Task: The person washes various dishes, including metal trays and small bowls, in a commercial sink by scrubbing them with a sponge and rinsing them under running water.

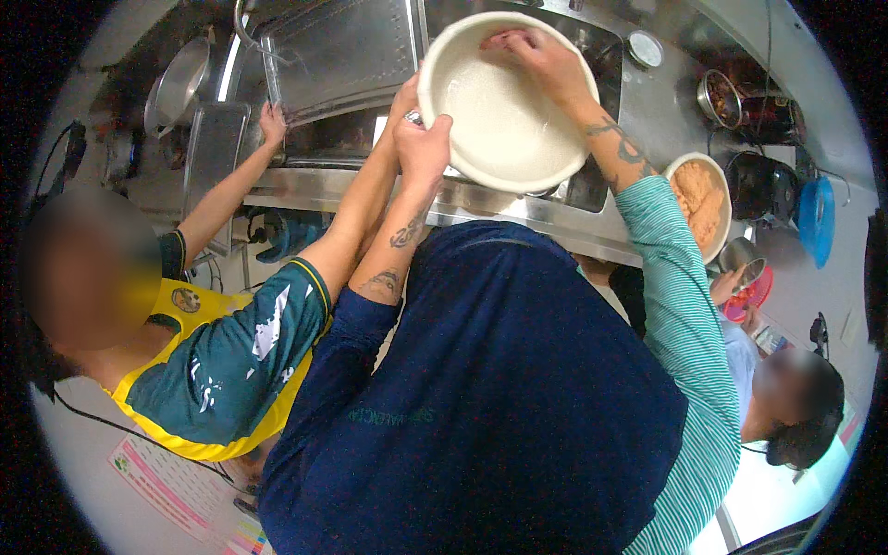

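A large cream-coloured round bowl (pixel 513 146) is tilted over the metal sink (pixel 607 111), its inside facing me. My left hand (pixel 424 149), with a ring on it, grips the bowl's left rim, thumb over the edge. Inside the bowl, near its far wall, is my right hand (pixel 538 59) with its fingers bent; they look reddish, and whether they hold something cannot be told. A co-worker's hand (pixel 411 90) is beside the bowl's left rim, partly hidden by it. The co-worker's other hand (pixel 272 123) is at the edge of a large metal tray (pixel 347 55).
The co-worker stands close on the left. On the right are a bowl of orange crumbly food (pixel 697 201), a small metal bowl of food (pixel 721 97), a round lid-like object (pixel 646 48) and a blue plastic basin (pixel 816 222). Another person works beyond, near a pink container (pixel 762 291).
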`<state>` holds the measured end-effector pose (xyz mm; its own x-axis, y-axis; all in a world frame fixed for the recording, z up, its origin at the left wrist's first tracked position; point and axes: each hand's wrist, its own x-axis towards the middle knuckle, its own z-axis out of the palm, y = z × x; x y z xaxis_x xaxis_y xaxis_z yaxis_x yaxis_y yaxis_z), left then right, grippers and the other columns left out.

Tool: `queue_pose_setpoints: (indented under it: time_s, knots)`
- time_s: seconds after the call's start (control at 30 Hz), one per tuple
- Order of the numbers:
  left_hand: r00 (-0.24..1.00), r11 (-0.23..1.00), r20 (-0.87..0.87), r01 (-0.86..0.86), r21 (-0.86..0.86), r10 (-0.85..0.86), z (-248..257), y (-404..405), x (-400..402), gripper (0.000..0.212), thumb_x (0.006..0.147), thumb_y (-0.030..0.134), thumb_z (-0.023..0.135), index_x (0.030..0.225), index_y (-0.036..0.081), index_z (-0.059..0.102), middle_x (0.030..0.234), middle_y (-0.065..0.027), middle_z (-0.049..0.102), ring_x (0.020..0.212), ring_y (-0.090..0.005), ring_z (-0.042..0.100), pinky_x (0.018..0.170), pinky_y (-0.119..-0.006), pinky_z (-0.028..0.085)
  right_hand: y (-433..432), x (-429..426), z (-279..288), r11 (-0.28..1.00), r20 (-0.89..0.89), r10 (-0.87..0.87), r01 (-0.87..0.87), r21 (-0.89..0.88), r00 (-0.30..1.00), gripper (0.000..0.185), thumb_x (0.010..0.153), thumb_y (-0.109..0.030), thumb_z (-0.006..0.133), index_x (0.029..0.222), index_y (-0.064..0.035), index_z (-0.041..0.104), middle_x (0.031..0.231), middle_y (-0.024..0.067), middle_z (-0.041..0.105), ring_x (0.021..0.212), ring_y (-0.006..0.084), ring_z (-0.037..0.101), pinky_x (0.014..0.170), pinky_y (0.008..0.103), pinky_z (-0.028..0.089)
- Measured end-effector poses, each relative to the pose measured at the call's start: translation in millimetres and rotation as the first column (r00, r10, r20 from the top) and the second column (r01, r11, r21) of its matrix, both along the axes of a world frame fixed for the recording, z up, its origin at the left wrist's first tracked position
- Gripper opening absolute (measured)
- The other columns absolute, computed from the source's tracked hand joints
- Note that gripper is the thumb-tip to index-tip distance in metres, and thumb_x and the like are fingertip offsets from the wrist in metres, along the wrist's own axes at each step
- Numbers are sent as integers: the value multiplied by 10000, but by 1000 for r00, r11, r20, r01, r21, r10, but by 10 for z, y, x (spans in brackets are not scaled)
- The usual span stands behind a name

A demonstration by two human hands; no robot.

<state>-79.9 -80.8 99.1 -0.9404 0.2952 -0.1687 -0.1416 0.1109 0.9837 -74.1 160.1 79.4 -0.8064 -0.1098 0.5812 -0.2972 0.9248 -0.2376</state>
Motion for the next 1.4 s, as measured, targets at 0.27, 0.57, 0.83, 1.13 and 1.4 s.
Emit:
queue_pose_setpoints:
  time_s: [0.27,0.57,0.83,1.13,1.4]
  knots:
    - [989,997,124,-80,0,80,40,58,115,242,728,1,575,924,-120,647,801,-138,673,690,-184,654,618,-287,511,-248,-124,276,969,-113,197,-176,174,974,257,801,-110,575,1052,-161,602,997,48,600,893,258,632,683,353,554]
    - [985,985,110,-141,99,130,162,-123,163,307,736,-25,558,1029,-105,607,904,-138,659,753,-190,652,651,-293,517,111,230,302,982,171,13,19,-186,985,289,827,-91,612,1098,-190,612,981,73,581,885,312,622,724,413,514]
    - [999,997,21,36,-63,-35,111,11,59,376,756,-49,538,1129,-48,578,977,-103,654,813,-172,641,682,-272,522,-583,204,120,964,224,126,-65,-259,966,289,812,-94,610,1093,-158,597,1083,46,600,899,279,636,733,375,524]
    - [991,992,-70,-120,-50,116,-25,117,-123,170,823,69,630,935,-56,654,822,-81,674,710,-137,624,630,-270,493,-922,402,-235,848,586,325,45,-527,742,215,794,-217,647,870,-16,660,888,217,667,816,370,646,789,464,499]
    - [998,989,-4,-64,-136,64,-362,269,-101,253,901,205,654,945,-43,645,789,-90,669,665,-120,615,587,-261,493,-310,114,-759,830,551,-203,441,-342,809,150,813,-71,564,959,-41,565,916,156,657,884,323,633,809,432,494]
